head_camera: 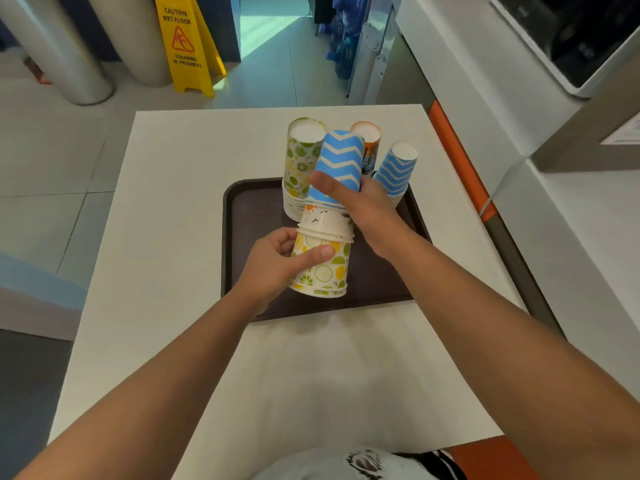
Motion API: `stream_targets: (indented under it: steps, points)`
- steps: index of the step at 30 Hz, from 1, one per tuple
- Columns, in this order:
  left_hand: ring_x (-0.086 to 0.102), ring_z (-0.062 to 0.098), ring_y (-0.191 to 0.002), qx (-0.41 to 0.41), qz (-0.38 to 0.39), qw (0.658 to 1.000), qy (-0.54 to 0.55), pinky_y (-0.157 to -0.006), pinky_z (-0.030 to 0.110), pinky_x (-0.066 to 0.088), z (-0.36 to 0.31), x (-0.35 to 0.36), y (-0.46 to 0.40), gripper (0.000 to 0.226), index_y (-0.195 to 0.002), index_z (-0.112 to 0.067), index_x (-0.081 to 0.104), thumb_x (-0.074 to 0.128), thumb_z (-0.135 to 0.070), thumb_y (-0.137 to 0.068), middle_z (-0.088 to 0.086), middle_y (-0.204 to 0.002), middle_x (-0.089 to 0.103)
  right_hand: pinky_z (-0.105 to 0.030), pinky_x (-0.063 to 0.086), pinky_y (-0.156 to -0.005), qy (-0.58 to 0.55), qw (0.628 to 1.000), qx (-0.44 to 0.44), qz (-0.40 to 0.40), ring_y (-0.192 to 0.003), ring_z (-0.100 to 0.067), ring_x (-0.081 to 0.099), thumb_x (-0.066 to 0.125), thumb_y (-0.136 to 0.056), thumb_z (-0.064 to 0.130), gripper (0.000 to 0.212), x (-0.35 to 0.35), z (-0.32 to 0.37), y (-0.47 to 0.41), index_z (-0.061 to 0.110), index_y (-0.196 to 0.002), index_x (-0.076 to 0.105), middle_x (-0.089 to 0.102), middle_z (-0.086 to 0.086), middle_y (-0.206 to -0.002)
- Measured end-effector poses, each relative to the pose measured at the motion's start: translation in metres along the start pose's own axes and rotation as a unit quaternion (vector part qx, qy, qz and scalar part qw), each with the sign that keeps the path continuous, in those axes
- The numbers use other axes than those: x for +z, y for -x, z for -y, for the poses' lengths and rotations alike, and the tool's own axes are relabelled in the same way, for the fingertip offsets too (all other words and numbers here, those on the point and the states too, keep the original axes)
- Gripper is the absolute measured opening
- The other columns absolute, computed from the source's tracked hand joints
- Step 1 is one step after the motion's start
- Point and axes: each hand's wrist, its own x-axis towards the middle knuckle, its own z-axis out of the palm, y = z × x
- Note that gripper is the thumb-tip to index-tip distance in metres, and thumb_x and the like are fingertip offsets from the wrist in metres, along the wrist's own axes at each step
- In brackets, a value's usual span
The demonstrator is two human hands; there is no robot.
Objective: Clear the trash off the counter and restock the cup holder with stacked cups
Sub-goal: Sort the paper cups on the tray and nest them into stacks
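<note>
On the white counter (166, 306) lies a dark brown tray (249, 244). Over its middle the left hand (277, 265) grips a citrus-print cup (323, 271), mouth down, thumb across its wall. Nested above it sits a white cup with a small drawn face (325, 220), and the right hand (367, 209) clasps a blue chevron cup (341, 161) topping that column. At the tray's 12 o'clock edge stand inverted stacks: citrus (301, 157), orange (369, 136), blue wavy (396, 171). At 11 o'clock on the floor, a yellow sign (183, 43) reads "CAUTION WET FLOOR" and "CLEANING IN PROGRESS". Whether the held column touches the tray is unclear.
</note>
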Motion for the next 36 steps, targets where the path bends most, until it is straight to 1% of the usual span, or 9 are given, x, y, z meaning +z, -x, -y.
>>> stream_targets:
  steps: [6, 9, 13, 20, 22, 25, 28, 32, 36]
  points:
    - [0.076, 0.019, -0.090, -0.011, 0.024, 1.000, -0.004, -0.071, 0.026, 0.060, 0.002, 0.029, 0.000, 0.062, -0.114, -0.007, 0.066, 0.084, -0.029, -0.060, 0.002, -0.099, 0.079, -0.022, 0.057, -0.070, -0.017, 0.999, 0.012, -0.049, -0.085, -0.005, 0.072, 0.079, -0.076, 0.038, 0.034, -0.031, -0.005, 0.009, 0.021, -0.102, 0.066, 0.074, 0.008, -0.095]
    - [0.076, 0.015, -0.089, -0.013, 0.032, 0.999, -0.028, -0.070, 0.024, 0.060, 0.003, 0.039, -0.002, 0.060, -0.112, -0.013, 0.066, 0.084, -0.032, -0.058, -0.003, -0.099, 0.079, -0.023, 0.057, -0.073, -0.018, 0.996, 0.002, -0.082, -0.088, -0.007, 0.071, 0.079, -0.077, 0.036, 0.027, -0.047, -0.001, 0.009, 0.025, -0.095, 0.063, 0.073, 0.008, -0.095]
    - [0.076, 0.015, -0.090, -0.022, 0.041, 0.998, -0.030, -0.072, 0.026, 0.061, 0.005, 0.053, -0.006, 0.056, -0.110, -0.014, 0.067, 0.083, -0.030, -0.060, -0.004, -0.099, 0.079, -0.027, 0.059, -0.076, -0.037, 0.992, -0.011, -0.124, -0.088, -0.011, 0.072, 0.080, -0.074, 0.039, 0.037, -0.069, 0.010, -0.004, 0.022, -0.101, 0.061, 0.073, 0.003, -0.101]
    - [0.076, 0.021, -0.094, -0.031, 0.033, 0.999, 0.011, -0.076, 0.030, 0.060, 0.007, 0.072, -0.015, 0.057, -0.113, -0.008, 0.066, 0.082, -0.026, -0.061, 0.003, -0.102, 0.078, -0.041, 0.058, -0.087, -0.063, 0.990, -0.016, -0.127, -0.095, -0.018, 0.072, 0.084, -0.063, 0.053, 0.058, -0.105, 0.048, -0.052, 0.020, -0.105, 0.061, 0.074, -0.001, -0.105]
    - [0.076, 0.022, -0.093, -0.027, 0.022, 0.999, 0.025, -0.076, 0.031, 0.060, 0.006, 0.074, -0.017, 0.060, -0.114, -0.006, 0.065, 0.082, -0.026, -0.060, 0.004, -0.102, 0.078, -0.040, 0.056, -0.091, -0.065, 0.991, -0.014, -0.120, -0.101, -0.016, 0.069, 0.081, -0.068, 0.052, 0.052, -0.114, 0.057, -0.064, 0.024, -0.104, 0.058, 0.071, 0.000, -0.110]
    - [0.076, 0.022, -0.092, -0.022, 0.002, 0.999, 0.040, -0.072, 0.027, 0.060, 0.005, 0.073, -0.019, 0.061, -0.117, -0.004, 0.064, 0.081, -0.024, -0.061, 0.005, -0.101, 0.078, -0.031, 0.055, -0.086, -0.072, 0.988, -0.006, -0.138, -0.101, -0.012, 0.067, 0.082, -0.066, 0.054, 0.069, -0.127, 0.060, -0.083, 0.018, -0.116, 0.054, 0.068, 0.002, -0.113]
    - [0.076, 0.023, -0.091, -0.017, -0.023, 0.998, 0.049, -0.071, 0.027, 0.060, 0.005, 0.070, -0.020, 0.062, -0.118, -0.005, 0.065, 0.081, -0.025, -0.062, 0.006, -0.102, 0.078, -0.021, 0.053, -0.073, -0.020, 0.981, -0.041, -0.187, -0.091, -0.006, 0.066, 0.083, -0.064, 0.054, 0.070, -0.133, 0.048, -0.097, 0.016, -0.116, 0.054, 0.068, 0.005, -0.107]
    - [0.076, 0.021, -0.090, -0.020, -0.047, 0.998, 0.047, -0.069, 0.025, 0.060, 0.006, 0.067, -0.022, 0.057, -0.117, -0.008, 0.065, 0.079, -0.025, -0.064, 0.003, -0.100, 0.079, -0.027, 0.055, -0.083, 0.073, 0.969, -0.105, -0.213, -0.094, -0.008, 0.065, 0.081, -0.067, 0.053, 0.065, -0.133, 0.017, -0.112, 0.021, -0.110, 0.045, 0.064, 0.005, -0.107]
    - [0.077, 0.020, -0.089, -0.025, -0.058, 0.997, 0.048, -0.067, 0.024, 0.059, 0.009, 0.069, -0.024, 0.055, -0.116, -0.008, 0.065, 0.078, -0.024, -0.066, 0.002, -0.099, 0.079, -0.036, 0.054, -0.089, 0.132, 0.966, -0.094, -0.200, -0.099, -0.014, 0.061, 0.073, -0.078, 0.041, 0.056, -0.130, -0.029, -0.119, 0.016, -0.114, 0.039, 0.057, -0.003, -0.114]
